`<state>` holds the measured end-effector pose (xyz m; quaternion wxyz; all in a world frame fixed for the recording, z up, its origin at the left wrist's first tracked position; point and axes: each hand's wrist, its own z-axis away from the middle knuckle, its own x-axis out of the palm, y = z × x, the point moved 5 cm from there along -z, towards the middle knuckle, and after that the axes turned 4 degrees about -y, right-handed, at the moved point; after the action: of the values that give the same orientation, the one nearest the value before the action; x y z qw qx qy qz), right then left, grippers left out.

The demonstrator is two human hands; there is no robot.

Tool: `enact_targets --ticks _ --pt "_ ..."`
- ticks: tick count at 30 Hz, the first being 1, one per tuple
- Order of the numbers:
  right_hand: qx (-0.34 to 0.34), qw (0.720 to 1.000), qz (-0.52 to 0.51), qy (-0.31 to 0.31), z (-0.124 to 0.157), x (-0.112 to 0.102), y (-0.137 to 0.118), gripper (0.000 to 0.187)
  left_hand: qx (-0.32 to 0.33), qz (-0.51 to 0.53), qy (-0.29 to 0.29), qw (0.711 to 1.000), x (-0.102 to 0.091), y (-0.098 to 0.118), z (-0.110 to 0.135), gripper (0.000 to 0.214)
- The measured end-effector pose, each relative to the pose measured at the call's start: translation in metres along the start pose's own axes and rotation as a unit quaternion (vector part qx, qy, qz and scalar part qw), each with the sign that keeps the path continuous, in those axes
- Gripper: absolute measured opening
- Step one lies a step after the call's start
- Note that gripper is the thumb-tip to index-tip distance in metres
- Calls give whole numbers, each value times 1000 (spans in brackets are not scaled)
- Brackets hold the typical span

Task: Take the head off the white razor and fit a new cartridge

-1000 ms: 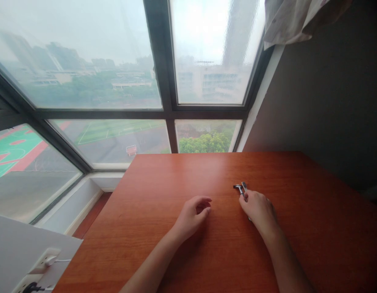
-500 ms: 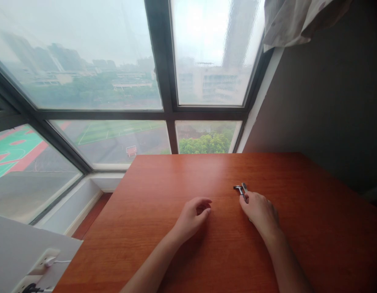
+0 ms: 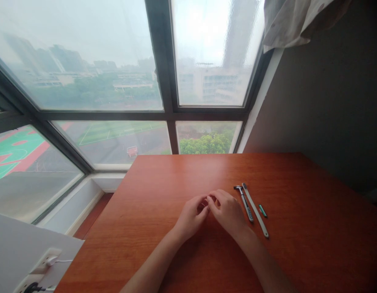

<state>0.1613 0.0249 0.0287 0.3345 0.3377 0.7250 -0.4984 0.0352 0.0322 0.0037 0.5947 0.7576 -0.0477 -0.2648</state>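
Over the middle of the wooden desk my left hand [image 3: 192, 215] and my right hand [image 3: 228, 211] meet at their fingertips. Both hands are loosely curved, with gaps between thumb and fingers, and nothing shows in either one. Just right of my right hand lies a razor [image 3: 245, 203] with a grey handle, its dark head toward the window. Beside it rests a long, pale toothbrush [image 3: 256, 212], slanting toward me, its dark-bristled head at the far end. Farther right is a small green and dark piece [image 3: 262, 210] that resembles a razor cartridge.
The reddish-brown desk [image 3: 164, 179] stands against large framed windows [image 3: 109, 115]. A dark wall [image 3: 316, 101] rises on the right, with a curtain [image 3: 292, 24] above. At lower left, plugs sit in a wall socket [image 3: 48, 260].
My right hand has left the razor and toothbrush and moved left to meet my left hand. Both handles and the small green piece are now uncovered. My left hand stays nearly in place.
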Motion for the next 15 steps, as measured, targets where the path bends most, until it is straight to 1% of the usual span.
enact_targets --ticks 2,4,7,11,15 --pt "-2 1000 -23 12 -2 8 -3 19 8 -7 -4 1000 -1 1 -1 27" --pt "-1 998 -60 23 -2 14 0 19 1 -14 1 1000 -1 0 -1 29" --pt "-26 994 -106 15 0 21 5 24 -3 -40 13 999 -2 -2 -1 31" --pt "-81 992 -98 -16 6 27 1 29 31 -76 5 997 -1 0 1 26" --pt "-99 991 -81 -26 10 30 -3 28 37 -93 -2 995 -1 -3 2 29"
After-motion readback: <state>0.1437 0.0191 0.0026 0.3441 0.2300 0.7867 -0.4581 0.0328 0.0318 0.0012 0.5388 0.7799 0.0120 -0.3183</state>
